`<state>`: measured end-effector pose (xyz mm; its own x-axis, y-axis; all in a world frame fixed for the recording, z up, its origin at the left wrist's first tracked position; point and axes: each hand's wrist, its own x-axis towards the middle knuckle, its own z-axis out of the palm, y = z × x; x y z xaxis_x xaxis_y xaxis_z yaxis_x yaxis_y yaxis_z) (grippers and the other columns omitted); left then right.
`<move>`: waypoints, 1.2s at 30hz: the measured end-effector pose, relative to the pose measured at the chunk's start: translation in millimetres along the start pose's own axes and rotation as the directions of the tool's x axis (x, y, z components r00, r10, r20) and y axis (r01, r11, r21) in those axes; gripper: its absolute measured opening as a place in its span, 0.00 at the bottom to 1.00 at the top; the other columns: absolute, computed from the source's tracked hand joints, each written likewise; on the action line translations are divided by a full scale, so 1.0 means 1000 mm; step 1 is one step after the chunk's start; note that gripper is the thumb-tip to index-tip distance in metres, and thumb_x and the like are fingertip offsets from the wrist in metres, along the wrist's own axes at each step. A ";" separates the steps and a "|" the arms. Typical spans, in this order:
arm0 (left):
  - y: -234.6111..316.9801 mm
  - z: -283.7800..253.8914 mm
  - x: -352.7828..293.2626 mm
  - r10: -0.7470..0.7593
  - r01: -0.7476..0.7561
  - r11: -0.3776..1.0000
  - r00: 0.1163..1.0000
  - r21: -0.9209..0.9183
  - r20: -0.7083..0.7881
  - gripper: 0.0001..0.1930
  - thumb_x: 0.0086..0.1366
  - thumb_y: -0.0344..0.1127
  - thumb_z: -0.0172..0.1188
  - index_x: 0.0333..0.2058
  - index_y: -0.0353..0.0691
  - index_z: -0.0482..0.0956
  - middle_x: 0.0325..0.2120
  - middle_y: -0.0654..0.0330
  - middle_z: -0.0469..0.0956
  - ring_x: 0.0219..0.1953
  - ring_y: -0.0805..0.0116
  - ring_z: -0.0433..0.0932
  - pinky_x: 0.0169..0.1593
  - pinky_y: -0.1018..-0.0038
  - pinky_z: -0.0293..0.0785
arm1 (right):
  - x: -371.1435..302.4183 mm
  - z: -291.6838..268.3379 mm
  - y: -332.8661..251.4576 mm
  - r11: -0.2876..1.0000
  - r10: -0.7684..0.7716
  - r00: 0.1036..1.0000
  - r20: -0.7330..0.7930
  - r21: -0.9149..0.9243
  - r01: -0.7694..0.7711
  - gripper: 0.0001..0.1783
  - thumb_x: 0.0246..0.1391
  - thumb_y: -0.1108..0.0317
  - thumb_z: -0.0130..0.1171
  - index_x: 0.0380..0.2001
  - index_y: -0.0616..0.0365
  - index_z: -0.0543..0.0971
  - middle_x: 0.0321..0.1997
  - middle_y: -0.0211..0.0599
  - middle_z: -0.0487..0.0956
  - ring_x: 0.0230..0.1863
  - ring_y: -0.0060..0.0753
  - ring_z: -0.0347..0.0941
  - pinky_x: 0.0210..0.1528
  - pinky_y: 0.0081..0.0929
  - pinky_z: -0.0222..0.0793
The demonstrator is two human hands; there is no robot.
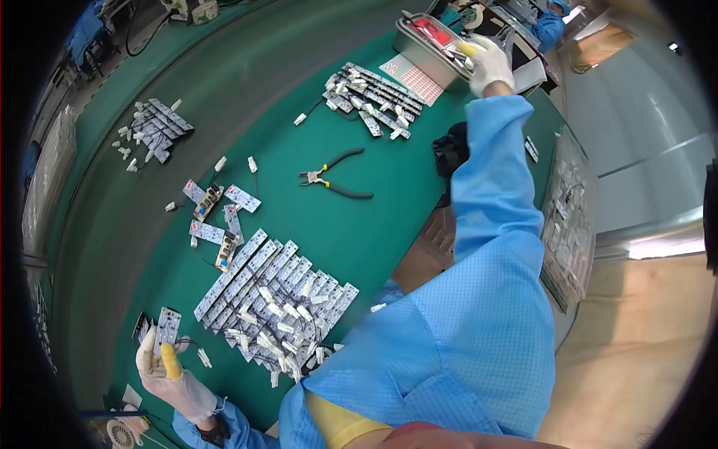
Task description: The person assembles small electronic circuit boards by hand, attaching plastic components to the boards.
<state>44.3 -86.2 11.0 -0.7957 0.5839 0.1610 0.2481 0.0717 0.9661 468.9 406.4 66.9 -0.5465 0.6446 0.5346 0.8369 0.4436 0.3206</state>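
Low at the left, my gloved left hand (pixel 176 378) is closed on a small white circuit board (pixel 168 325), held upright between thumb and fingers. A dark piece (pixel 140 326) shows beside the board, and a lead with a white connector (pixel 204 358) hangs near it. At the far right, my gloved right hand (pixel 492 63) reaches over the rim of a grey bin (pixel 430 54). Its yellow-tipped fingers are drawn together at some small items there; what they grip is too small to tell. Inside the bin lies a red item (pixel 432 31).
Rows of LED-type boards with connectors (pixel 258 280) cover the near mat. Loose boards (pixel 243 198) lie beyond them. Cutting pliers (pixel 329 179) rest mid-table. Two more board piles (pixel 374 97) (pixel 161 127) lie farther off, beside a label sheet (pixel 415 78). A small fan (pixel 121 434) stands lower left.
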 end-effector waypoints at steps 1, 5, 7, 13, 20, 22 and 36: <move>-0.003 -0.003 0.002 -0.001 0.001 1.000 1.000 -0.023 0.013 0.15 0.64 0.30 0.57 0.47 0.28 0.72 0.38 0.52 0.78 0.31 0.69 0.79 0.36 0.80 0.75 | -0.011 0.008 0.034 0.989 0.131 0.984 0.120 -0.084 -0.121 0.28 0.43 0.82 0.54 0.45 0.39 0.80 0.53 0.43 0.75 0.53 0.48 0.71 0.55 0.32 0.68; -0.008 0.001 0.002 0.037 -0.036 0.998 0.999 -0.047 0.034 0.15 0.64 0.29 0.58 0.48 0.28 0.72 0.38 0.51 0.78 0.30 0.69 0.80 0.36 0.79 0.77 | -0.022 0.084 0.096 0.782 0.561 0.654 0.507 -0.066 -0.620 0.22 0.45 0.50 0.64 0.40 0.51 0.81 0.42 0.46 0.80 0.48 0.43 0.76 0.46 0.35 0.69; -0.004 0.005 0.001 0.047 -0.046 0.998 0.998 -0.042 0.034 0.16 0.63 0.29 0.58 0.48 0.28 0.72 0.38 0.51 0.78 0.30 0.69 0.79 0.36 0.78 0.78 | -0.025 0.100 0.097 0.772 0.577 0.656 0.487 -0.062 -0.633 0.23 0.44 0.48 0.64 0.40 0.51 0.81 0.41 0.46 0.80 0.47 0.43 0.76 0.46 0.34 0.69; 0.015 0.022 -0.004 0.000 0.002 0.999 0.998 -0.038 0.055 0.13 0.60 0.24 0.56 0.45 0.26 0.73 0.37 0.52 0.76 0.34 0.68 0.78 0.36 0.74 0.80 | -0.029 0.092 0.072 0.644 0.677 0.615 0.403 0.079 -0.761 0.21 0.44 0.49 0.62 0.39 0.48 0.81 0.45 0.46 0.80 0.49 0.47 0.75 0.51 0.40 0.68; 0.007 0.006 -0.009 0.031 -0.022 0.994 0.997 -0.111 0.075 0.15 0.58 0.22 0.60 0.44 0.28 0.72 0.36 0.52 0.76 0.31 0.65 0.80 0.35 0.72 0.81 | -0.015 0.043 0.026 0.499 0.864 0.460 0.203 -0.235 -0.834 0.31 0.46 0.46 0.62 0.53 0.43 0.69 0.57 0.34 0.72 0.59 0.45 0.67 0.54 0.54 0.63; 0.002 0.001 -0.014 0.008 -0.002 0.991 0.999 -0.134 0.042 0.15 0.58 0.22 0.60 0.44 0.28 0.72 0.35 0.53 0.76 0.31 0.65 0.80 0.35 0.72 0.81 | -0.005 0.037 0.031 0.520 0.848 0.483 0.217 -0.175 -0.836 0.35 0.41 0.54 0.69 0.54 0.50 0.71 0.56 0.45 0.73 0.57 0.52 0.70 0.55 0.47 0.68; -0.047 -0.002 -0.023 -0.145 0.166 0.879 0.986 -0.448 0.082 0.15 0.60 0.27 0.61 0.44 0.27 0.72 0.35 0.52 0.79 0.34 0.65 0.80 0.39 0.73 0.76 | 0.119 -0.053 -0.204 0.417 -0.256 0.959 0.125 0.909 -0.007 0.24 0.50 0.78 0.55 0.53 0.64 0.71 0.53 0.43 0.75 0.56 0.34 0.70 0.58 0.27 0.63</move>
<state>49.8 -104.1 -37.9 -0.7754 0.6315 0.0022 -0.1618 -0.2020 0.9659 234.9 360.0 106.3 -0.7417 0.5821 0.3331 0.3250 0.7464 -0.5807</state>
